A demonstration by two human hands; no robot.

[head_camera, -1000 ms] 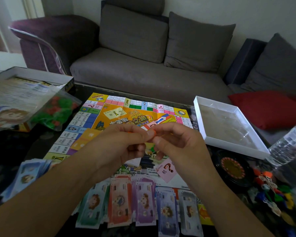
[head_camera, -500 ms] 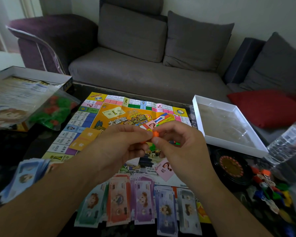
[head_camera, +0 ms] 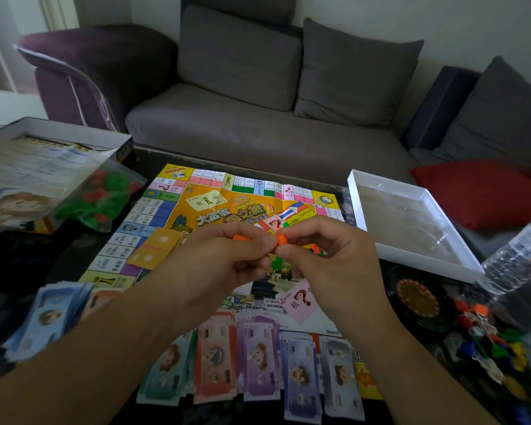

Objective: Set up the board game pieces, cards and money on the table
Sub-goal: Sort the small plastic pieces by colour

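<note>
We pinch a small orange piece (head_camera: 281, 239) between the fingertips of our right hand (head_camera: 325, 265) and our left hand (head_camera: 218, 265), whose curled fingers also hold a second orange bit (head_camera: 239, 237), both raised just above the middle of the game board (head_camera: 172, 210). This looks like fitting a pawn together, so next we must likely press the parts home and stand the pawn on the board. Beyond lie the money stacks (head_camera: 258, 357) along the near edge and the loose coloured pieces (head_camera: 488, 335) to our right.
</note>
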